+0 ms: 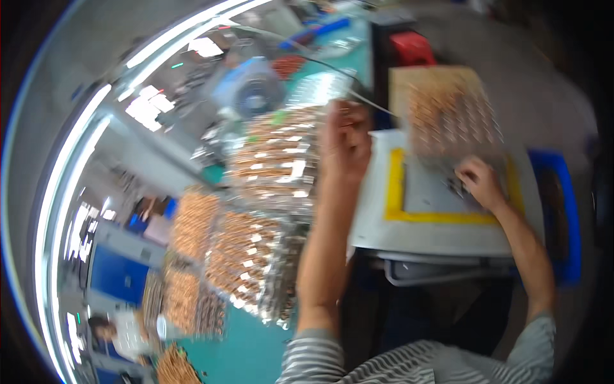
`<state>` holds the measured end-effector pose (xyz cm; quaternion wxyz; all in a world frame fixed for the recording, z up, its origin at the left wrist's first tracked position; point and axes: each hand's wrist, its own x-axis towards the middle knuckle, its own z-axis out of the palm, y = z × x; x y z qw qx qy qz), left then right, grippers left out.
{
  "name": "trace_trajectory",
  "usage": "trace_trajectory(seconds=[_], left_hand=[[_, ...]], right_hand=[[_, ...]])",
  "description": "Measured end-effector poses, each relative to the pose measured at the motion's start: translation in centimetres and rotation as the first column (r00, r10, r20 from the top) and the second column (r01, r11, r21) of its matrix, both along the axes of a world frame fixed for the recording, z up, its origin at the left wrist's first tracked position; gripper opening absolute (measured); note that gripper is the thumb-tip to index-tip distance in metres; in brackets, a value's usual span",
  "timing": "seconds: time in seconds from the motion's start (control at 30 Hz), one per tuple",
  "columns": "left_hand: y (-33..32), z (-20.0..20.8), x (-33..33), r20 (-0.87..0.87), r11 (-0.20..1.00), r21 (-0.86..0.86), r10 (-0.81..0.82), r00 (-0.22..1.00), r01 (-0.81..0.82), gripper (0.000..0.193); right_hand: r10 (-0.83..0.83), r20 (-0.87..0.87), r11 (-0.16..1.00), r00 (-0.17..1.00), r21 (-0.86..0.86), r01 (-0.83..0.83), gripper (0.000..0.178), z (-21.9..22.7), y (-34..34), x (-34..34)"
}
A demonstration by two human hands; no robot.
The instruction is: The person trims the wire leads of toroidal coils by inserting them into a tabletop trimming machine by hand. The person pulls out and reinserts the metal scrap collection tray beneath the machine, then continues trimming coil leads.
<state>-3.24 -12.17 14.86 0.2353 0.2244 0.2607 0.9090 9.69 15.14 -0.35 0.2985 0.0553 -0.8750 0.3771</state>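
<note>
My left hand is raised beside a stack of clear trays holding rows of copper-coloured parts. Its fingers are curled in and blurred, and whatever they may hold cannot be made out. Over a white work surface with a yellow rectangular border, my right hand has its fingertips pinched together; what is between them is too small to tell. Several small dark pieces lie by those fingertips. Just beyond the hand sits a clear tray with rows of small copper-coloured parts, loosely heaped on its left side.
More filled trays cover the green table at left. A blue fan stands behind them. A blue crate is right of the work surface, a red object beyond it. Another person is at far lower left.
</note>
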Motion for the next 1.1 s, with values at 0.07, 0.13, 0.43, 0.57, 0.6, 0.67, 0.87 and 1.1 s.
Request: trace_trajectory(seconds=[0.07, 0.13, 0.43, 0.57, 0.6, 0.67, 0.87, 1.1], left_hand=[[-1.6, 0.6, 5.9, -0.158, 0.997, -0.077, -0.007, 0.987, -0.005, 0.024], [-2.5, -1.0, 10.5, -0.421, 0.954, -0.258, -0.251, 0.872, 0.150, 0.026], [-1.2, -10.8, 11.9, 0.031, 0.799, -0.569, -0.216, 0.976, 0.195, 0.021], [-1.3, -12.6, 11.7, 0.028, 0.770, -0.623, -0.158, 0.987, 0.141, 0.016], [-1.1, -13.2, 11.6, -0.003, 0.765, -0.637, -0.127, 0.992, 0.096, 0.013], [-0.9, -13.7, 11.7, 0.007, 0.782, -0.620, -0.087, 0.996, 0.072, 0.013], [-0.6, -14.1, 10.8, 0.020, 0.813, -0.576, -0.089, 0.996, 0.084, 0.015], [-1.4, -14.0, 10.2, 0.034, 0.801, -0.594, -0.066, 0.997, 0.073, 0.018]], right_hand=[[0.036, 0.074, 0.996, 0.997, -0.078, -0.030, 0.008, 1.0, -1.5, -1.5], [0.074, -0.082, 0.997, 0.994, 0.015, -0.073, 0.011, -0.2, -1.8, -3.5], [0.008, -0.021, 1.000, 1.000, 0.027, -0.008, 0.015, -0.9, -0.7, -1.4], [0.038, -0.028, 0.997, 0.999, 0.066, -0.036, 0.015, -0.5, -0.9, -1.3], [0.050, -0.049, 0.996, 0.998, 0.071, -0.046, 0.015, -0.5, -0.8, -1.3], [0.065, -0.067, 0.995, 0.996, 0.086, -0.060, 0.015, -0.4, -0.8, -1.4], [0.091, 0.076, 0.992, 0.993, 0.084, -0.097, 0.015, -1.2, -0.9, -1.7], [0.024, 0.017, 0.955, 1.000, 0.294, -0.028, 0.009, -1.8, -2.1, -3.5]])
